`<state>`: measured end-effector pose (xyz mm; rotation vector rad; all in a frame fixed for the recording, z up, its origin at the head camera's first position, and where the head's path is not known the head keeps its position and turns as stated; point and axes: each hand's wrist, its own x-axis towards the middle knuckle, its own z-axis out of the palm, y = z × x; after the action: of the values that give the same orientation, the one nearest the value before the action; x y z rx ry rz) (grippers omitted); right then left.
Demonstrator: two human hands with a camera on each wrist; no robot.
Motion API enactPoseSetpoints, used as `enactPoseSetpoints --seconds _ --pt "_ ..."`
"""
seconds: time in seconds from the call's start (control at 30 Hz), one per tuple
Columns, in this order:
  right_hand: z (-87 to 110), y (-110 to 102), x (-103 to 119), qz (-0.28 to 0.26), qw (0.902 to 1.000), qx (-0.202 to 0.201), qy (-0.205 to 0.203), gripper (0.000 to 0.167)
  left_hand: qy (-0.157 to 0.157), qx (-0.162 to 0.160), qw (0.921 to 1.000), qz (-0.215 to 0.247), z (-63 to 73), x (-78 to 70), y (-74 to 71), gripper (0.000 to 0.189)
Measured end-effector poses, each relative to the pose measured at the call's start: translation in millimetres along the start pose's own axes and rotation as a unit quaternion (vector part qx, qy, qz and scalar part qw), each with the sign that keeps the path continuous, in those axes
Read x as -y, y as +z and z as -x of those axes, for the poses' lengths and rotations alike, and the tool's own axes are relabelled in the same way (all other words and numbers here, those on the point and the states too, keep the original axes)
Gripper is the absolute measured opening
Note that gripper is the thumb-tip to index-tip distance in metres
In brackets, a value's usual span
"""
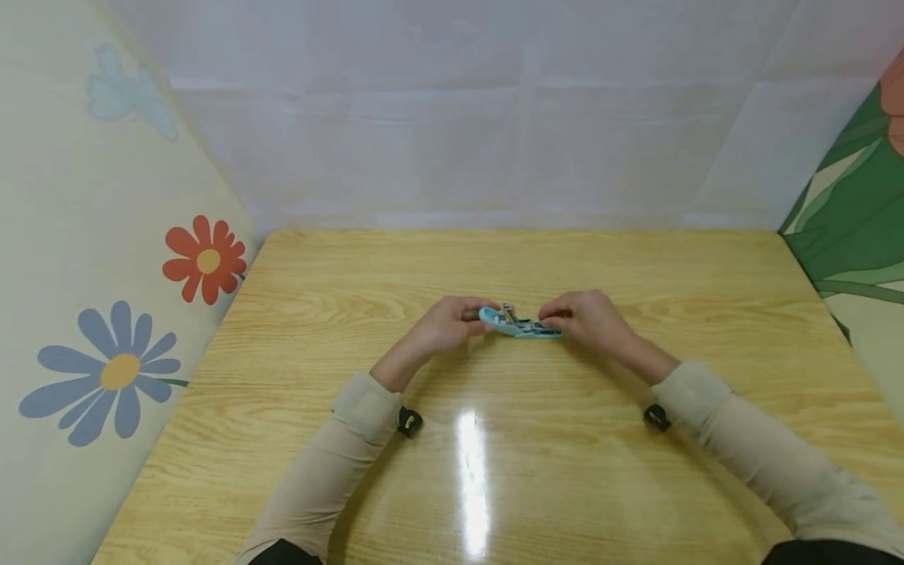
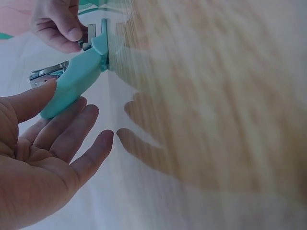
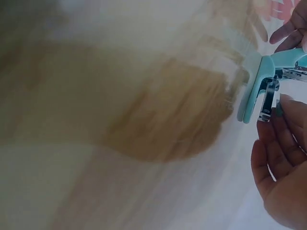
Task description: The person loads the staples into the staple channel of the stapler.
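Note:
A teal stapler (image 1: 519, 326) is spread open low over the table, its metal parts facing up in the head view. At its left end my left hand (image 1: 452, 322) pinches the teal top cover (image 2: 79, 76) between thumb and fingers; the little finger stays apart from it. My right hand (image 1: 596, 318) is at the other end, thumb and fingertips closed at the tip of the metal staple rail (image 3: 268, 100). Whether the right fingers also hold a small piece is hidden. The stapler's base (image 3: 252, 98) stands close to the tabletop in the right wrist view.
The wooden table (image 1: 551, 471) is glossy and reflects a bright light streak in front of the hands. A white cloth backdrop (image 1: 452, 118) rises at the back edge. Flower-printed panels (image 1: 127, 235) flank the table. Dark wrist cameras (image 1: 410, 421) sit below both cuffs.

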<state>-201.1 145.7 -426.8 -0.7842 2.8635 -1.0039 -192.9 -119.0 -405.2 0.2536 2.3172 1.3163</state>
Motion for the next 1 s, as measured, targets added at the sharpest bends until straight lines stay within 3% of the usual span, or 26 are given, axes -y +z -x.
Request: enactPoseSetpoints --seconds 0.63,0.73,0.9,1.0 --pt "1.3 5 1 0.079 0.9956 0.008 -0.05 0.01 0.0 0.003 1.0 0.006 -1.0 0.5 0.4 0.038" --pt "4.7 3 -4 0.064 0.9973 0.016 -0.033 0.013 -0.002 0.006 1.0 0.008 -0.6 0.5 0.0 0.039" --pt "11.9 -1 -14 0.013 0.9992 0.021 0.03 0.016 -0.004 0.006 1.0 -0.004 0.3 1.8 -2.4 0.039" --pt "13.6 -3 -17 -0.007 0.9989 0.02 0.043 0.016 -0.002 0.004 0.9999 -0.011 0.3 2.5 -3.8 0.039"
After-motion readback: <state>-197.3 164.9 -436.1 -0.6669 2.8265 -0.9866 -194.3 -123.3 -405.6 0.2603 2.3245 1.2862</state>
